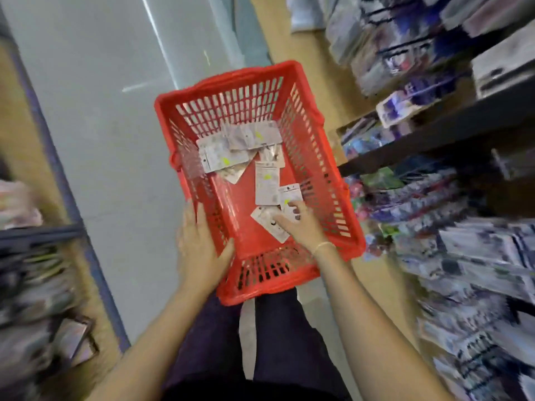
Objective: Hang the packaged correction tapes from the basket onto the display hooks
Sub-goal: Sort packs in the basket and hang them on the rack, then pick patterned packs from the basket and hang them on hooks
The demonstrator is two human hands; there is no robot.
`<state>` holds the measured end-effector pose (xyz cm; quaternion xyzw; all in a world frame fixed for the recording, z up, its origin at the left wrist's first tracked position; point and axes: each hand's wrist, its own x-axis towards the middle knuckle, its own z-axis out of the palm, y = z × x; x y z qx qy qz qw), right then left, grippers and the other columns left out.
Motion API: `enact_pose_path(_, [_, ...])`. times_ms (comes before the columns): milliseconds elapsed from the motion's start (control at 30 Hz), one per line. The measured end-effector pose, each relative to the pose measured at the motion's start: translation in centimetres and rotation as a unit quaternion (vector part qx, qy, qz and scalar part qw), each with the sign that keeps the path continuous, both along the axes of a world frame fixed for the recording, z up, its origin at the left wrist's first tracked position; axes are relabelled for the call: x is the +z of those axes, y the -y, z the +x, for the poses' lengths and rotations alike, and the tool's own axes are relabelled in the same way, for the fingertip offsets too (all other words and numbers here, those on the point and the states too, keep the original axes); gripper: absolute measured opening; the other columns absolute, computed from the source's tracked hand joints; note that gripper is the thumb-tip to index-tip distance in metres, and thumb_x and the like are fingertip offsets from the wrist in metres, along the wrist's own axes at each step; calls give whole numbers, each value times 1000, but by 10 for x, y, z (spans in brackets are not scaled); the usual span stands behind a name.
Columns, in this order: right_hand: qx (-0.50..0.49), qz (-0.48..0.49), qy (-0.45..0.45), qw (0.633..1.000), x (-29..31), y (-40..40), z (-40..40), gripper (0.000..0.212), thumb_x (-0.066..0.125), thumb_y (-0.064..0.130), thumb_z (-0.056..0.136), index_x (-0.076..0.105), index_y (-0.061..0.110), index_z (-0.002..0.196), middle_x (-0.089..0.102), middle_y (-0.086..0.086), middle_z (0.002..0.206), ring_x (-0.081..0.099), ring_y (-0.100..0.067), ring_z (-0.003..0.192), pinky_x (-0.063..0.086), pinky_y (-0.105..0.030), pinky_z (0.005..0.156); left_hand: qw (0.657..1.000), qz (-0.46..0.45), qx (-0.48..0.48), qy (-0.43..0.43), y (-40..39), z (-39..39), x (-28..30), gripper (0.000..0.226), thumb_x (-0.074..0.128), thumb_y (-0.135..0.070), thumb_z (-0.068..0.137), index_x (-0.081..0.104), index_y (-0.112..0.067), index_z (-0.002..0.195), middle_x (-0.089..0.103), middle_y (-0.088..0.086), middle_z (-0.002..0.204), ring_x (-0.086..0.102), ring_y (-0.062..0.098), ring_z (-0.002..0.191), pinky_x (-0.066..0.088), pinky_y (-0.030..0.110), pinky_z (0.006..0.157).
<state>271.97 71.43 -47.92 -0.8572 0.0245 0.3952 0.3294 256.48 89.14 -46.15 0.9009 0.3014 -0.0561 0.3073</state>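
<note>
Packaged correction tapes (267, 185) lie loose on the floor of the red plastic basket (318, 157), which we see beside blurred display shelves (451, 131) on the right. Our left hand (199, 244) grips the basket's near-left rim, thumb inside. Our right hand (301, 224) reaches inside, fingers spread and resting on 2 of the packs.

so it's a narrow shop aisle, pale grey floor (115, 117) with a thin light streak across it, dark shelves (434, 140) on the right crammed with blurry packets (419, 105), another rack (40, 233) on the left, tan base underneath
</note>
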Motion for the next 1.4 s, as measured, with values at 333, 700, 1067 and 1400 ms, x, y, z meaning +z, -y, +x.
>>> enact_pose_path(333, [-18,-154,15,988,-120,-26,28,65,72,32,90,46,2,142,44,-19,144,42,-36,135,36,-41,112,995,32,89,41,17,-1,-16,85,63,-41,88,26,-16,160,19,8,171,39,33,143,35,54,111])
enact_pose_path(700, [-87,-146,-12,985,-133,-28,21,61,84,15,79,45,6,125,61,-14,128,62,-32,116,52,-39,96,992,49,100,53,18,-2,-22,80,63,-38,90,31,-11,159,23,9,169,41,33,143,35,57,113])
enact_pose_path(1067, [189,-104,-79,973,-122,-14,35,28,84,26,81,73,14,104,50,-7,126,61,-29,107,56,-38,82,991,90,96,39,21,5,-18,79,58,-38,88,35,-10,157,28,14,167,43,36,140,41,53,105])
enact_pose_path(1400, [215,-151,-117,958,-134,-26,26,56,92,47,63,43,32,86,65,3,101,64,-29,102,46,-52,100,990,84,98,48,21,1,-23,77,64,-32,88,37,-8,156,27,15,167,44,37,140,40,53,107])
